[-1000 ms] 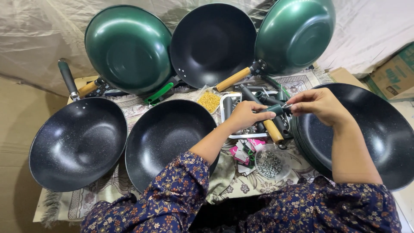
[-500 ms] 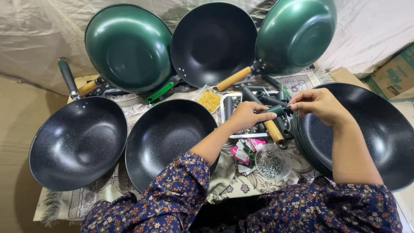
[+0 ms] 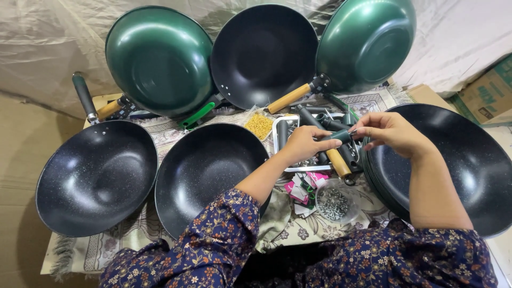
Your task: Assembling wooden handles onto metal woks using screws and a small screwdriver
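My left hand (image 3: 305, 144) and my right hand (image 3: 388, 132) meet over a metal tray (image 3: 278, 131) of pan handles. Between them they hold a short dark green handle (image 3: 339, 136); the left grips its near end, the right pinches the far end with its fingertips. A wooden handle (image 3: 338, 161) lies just under my left hand. A black speckled wok (image 3: 205, 172) sits below my left forearm. Another black wok (image 3: 469, 160), on top of a stack, lies under my right forearm.
A third black wok (image 3: 96, 176) with a dark handle lies at the left. Two green woks (image 3: 159, 58) (image 3: 368, 40) and a black one (image 3: 263, 53) lean at the back. A bag of yellow bits (image 3: 259, 124), a bowl of screws (image 3: 334, 203), pink tags (image 3: 301, 189) and a cardboard box (image 3: 482, 98) are nearby.
Both hands stay in nearly the same place on the green handle; the fingers of the right hand have shifted slightly at its end.
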